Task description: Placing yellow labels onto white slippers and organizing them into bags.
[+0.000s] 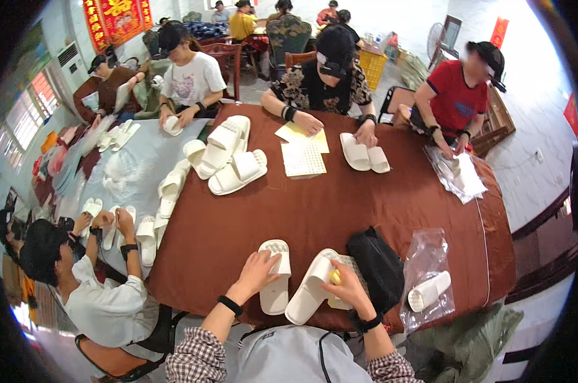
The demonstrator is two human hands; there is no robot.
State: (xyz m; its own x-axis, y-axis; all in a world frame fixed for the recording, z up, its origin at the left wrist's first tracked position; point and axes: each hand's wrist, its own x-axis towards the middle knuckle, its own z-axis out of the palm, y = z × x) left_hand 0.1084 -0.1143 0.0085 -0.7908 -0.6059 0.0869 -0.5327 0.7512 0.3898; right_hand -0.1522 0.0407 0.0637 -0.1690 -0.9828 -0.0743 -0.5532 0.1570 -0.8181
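Two white slippers lie side by side before me on the brown cloth. My left hand (258, 274) rests on the left slipper (275, 297), fingers stretched over its strap and thumb apart. At the right slipper (308, 295), which is tilted outward, my right hand (348, 287) pinches a small yellow piece (335, 276); its exact kind is unclear. Partly under that hand lies a pale dotted sheet (354, 265). A black bag or cloth bundle (377, 263) sits just beyond it. Further right, another white slipper (429, 291) lies on a clear plastic bag (427, 249).
White slippers (228, 153) are piled at the far left of the brown-covered table (238, 214). Across from me, a person (334, 83) handles a slipper pair (364, 154) beside dotted sheets (304, 159). A person in red (458, 92) handles plastic-wrapped goods; others work at the left table (120, 182).
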